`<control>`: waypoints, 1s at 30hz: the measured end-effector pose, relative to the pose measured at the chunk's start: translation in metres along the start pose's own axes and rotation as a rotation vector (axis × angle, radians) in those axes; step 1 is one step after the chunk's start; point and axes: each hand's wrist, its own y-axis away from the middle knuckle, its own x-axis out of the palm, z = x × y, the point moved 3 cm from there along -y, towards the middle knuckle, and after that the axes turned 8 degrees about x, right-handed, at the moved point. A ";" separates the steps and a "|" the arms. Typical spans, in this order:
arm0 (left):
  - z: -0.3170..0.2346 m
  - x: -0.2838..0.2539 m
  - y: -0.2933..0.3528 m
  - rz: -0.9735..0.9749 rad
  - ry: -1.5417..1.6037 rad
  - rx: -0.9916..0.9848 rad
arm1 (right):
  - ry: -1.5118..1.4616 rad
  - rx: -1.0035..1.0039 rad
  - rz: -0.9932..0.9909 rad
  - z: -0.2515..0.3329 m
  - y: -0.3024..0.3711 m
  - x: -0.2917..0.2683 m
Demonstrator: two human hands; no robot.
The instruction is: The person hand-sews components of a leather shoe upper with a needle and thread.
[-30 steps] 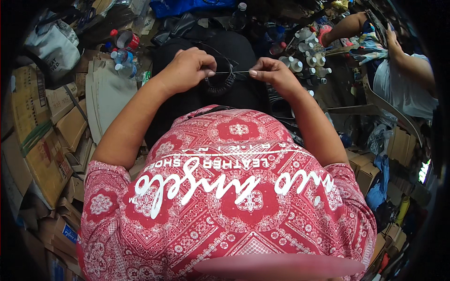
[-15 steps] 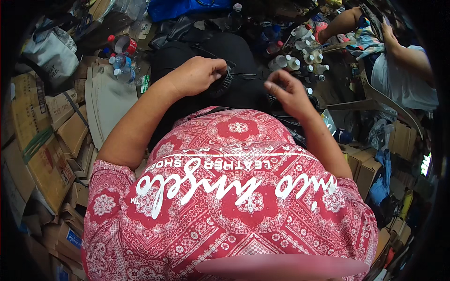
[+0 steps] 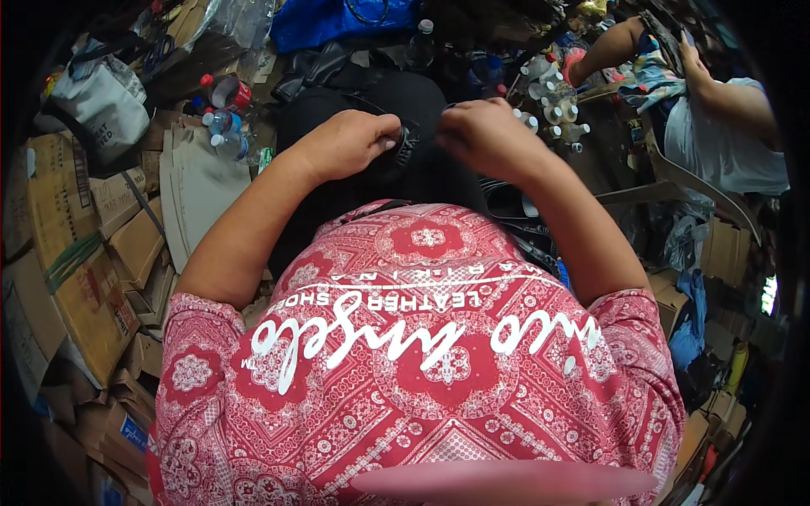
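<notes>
On my dark-trousered lap, my left hand [image 3: 354,143] is closed, thumb and fingers pinching a small black piece with a ridged edge [image 3: 408,145]. Its exact kind is hard to make out against the black cloth. Just to the right of that piece is my right hand [image 3: 498,139], its fingers curled together and blurred by motion. Whatever the right fingertips hold is too small and smeared to name. A gap of dark cloth separates the two hands.
Flattened cardboard [image 3: 80,261] is stacked on the left, below a white bag [image 3: 101,105]. Plastic bottles [image 3: 226,124] lie beyond it, and several more [image 3: 553,110] stand at the far right. A blue bag [image 3: 337,21] is ahead. Another person's arm [image 3: 726,105] shows at right.
My right hand has swung inward and up, closer to the black piece. The thin strands seen stretched between the hands no longer show. My left hand keeps its pinch with little movement.
</notes>
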 end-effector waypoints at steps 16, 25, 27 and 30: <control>0.000 -0.021 0.027 0.006 -0.351 0.079 | 0.039 -0.118 -0.051 0.000 -0.002 0.018; 0.004 -0.026 0.037 -0.018 -0.253 0.077 | -0.082 -0.105 0.013 0.003 -0.008 0.022; 0.016 -0.036 0.050 -0.033 -0.306 0.068 | 0.010 -0.089 0.006 -0.014 -0.003 0.021; 0.032 -0.059 0.092 -0.084 -0.410 -0.072 | 0.142 0.154 0.007 -0.080 0.033 0.026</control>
